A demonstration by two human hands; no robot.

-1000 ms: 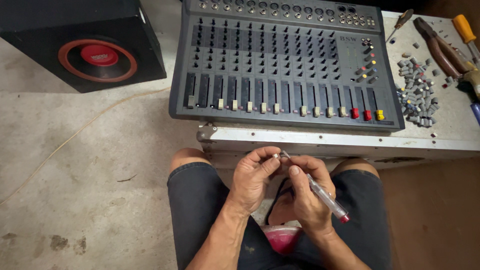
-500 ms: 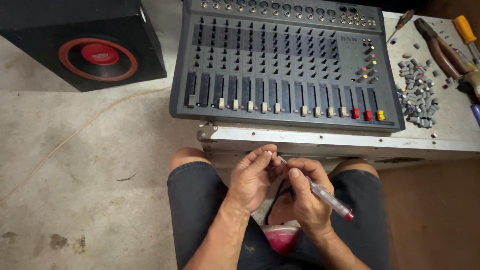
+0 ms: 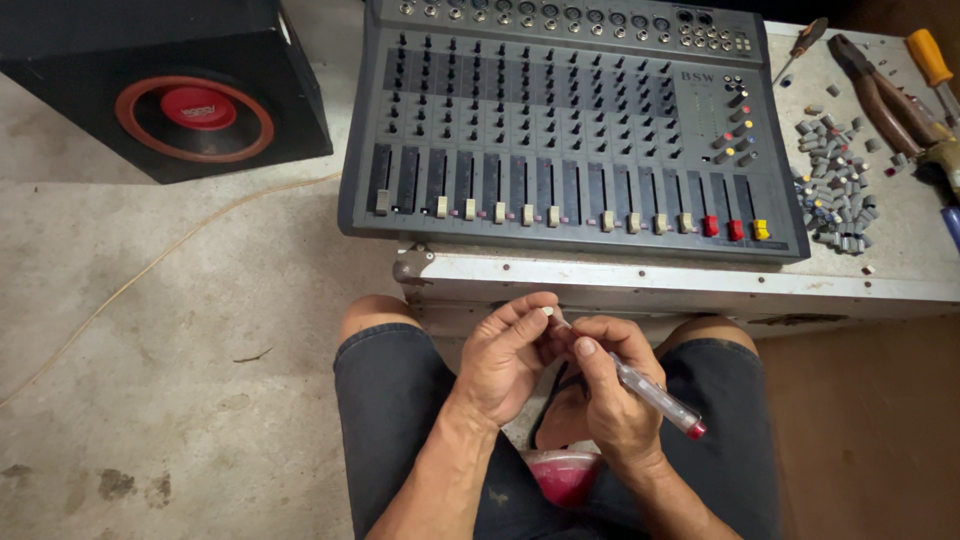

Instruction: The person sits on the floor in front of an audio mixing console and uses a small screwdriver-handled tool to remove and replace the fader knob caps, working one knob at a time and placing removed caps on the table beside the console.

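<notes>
Pinched in the left hand (image 3: 505,360), a small cap (image 3: 546,312) meets the right hand's (image 3: 615,400) clear-handled screwdriver (image 3: 650,395); below the mixer (image 3: 575,130), loose knobs (image 3: 835,185) await.

the tip of the clear screwdriver (image 3: 640,390) vanishes behind the left hand (image 3: 505,365) fingers — what it touches there is too small to tell. the black speaker box (image 3: 160,85) is cut off by the upper left edge, the mixer (image 3: 570,130) by the top. at the right edge the pliers (image 3: 885,95) run out of frame — the pile of grey knobs (image 3: 835,185) blurs together.
</notes>
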